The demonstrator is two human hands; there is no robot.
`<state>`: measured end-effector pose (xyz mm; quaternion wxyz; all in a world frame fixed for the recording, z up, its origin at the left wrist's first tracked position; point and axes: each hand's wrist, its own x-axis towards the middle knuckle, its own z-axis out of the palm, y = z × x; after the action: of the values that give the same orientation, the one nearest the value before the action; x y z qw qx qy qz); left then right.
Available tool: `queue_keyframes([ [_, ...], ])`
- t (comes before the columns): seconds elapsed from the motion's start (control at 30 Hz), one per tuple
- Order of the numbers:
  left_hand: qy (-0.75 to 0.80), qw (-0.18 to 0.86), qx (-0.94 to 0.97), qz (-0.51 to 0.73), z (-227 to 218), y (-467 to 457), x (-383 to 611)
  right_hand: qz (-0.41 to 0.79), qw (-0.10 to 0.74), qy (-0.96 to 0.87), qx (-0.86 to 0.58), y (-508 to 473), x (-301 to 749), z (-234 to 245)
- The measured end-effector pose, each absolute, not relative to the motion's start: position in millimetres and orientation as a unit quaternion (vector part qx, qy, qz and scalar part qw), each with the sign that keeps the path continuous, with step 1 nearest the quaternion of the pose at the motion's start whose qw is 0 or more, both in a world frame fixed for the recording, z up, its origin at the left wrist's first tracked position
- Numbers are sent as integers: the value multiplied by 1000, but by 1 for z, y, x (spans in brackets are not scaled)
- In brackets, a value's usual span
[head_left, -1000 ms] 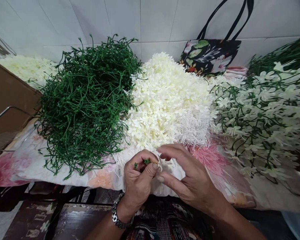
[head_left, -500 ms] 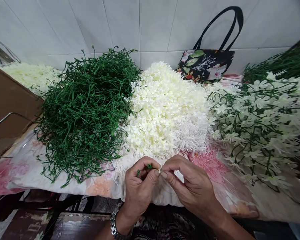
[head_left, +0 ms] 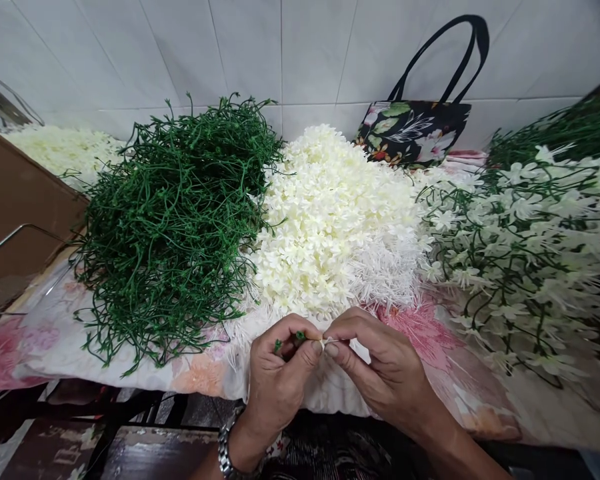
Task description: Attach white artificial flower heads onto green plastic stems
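My left hand point(head_left: 279, 377) is closed around a green artificial flower stem point(head_left: 299, 335); its green tips poke out between the fingers. My right hand point(head_left: 393, 370) pinches a tiny white thread-like flower piece point(head_left: 326, 342). Both thumbs and forefingers nearly meet at this piece, and most of it is hidden by the fingertips. Just beyond the hands lies a heap of cream-white artificial petals point(head_left: 310, 227), with a smaller pile of spiky white stamens point(head_left: 387, 270) at its right front. To the left rises a big tangle of green stems point(head_left: 175, 227).
Assembled white flowers on stems point(head_left: 520, 247) cover the right side. A floral handbag point(head_left: 413, 133) leans against the tiled wall point(head_left: 240, 53). At far left stands a brown cardboard box point(head_left: 25, 213), with more petals point(head_left: 65, 150) behind. A flower-patterned cloth point(head_left: 200, 373) lies underneath.
Both hands stay almost in place, fingertips still together. A little more of the white piece shows between them, and the right fingertips have shifted very slightly to the right.
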<state>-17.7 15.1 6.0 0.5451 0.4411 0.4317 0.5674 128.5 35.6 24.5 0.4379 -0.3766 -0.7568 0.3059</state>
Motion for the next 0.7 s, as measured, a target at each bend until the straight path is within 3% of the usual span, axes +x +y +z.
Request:
queue_keyframes([
  [0.17,430,536,483,543,7,18,-22,295,449,-735,-414,39,138,25],
  [0.4,431,386,646,497,22,21,-21,364,431,-734,-378,39,147,40],
  [0.7,415,333,730,429,21,20,-20,279,364,-806,-373,39,150,44],
])
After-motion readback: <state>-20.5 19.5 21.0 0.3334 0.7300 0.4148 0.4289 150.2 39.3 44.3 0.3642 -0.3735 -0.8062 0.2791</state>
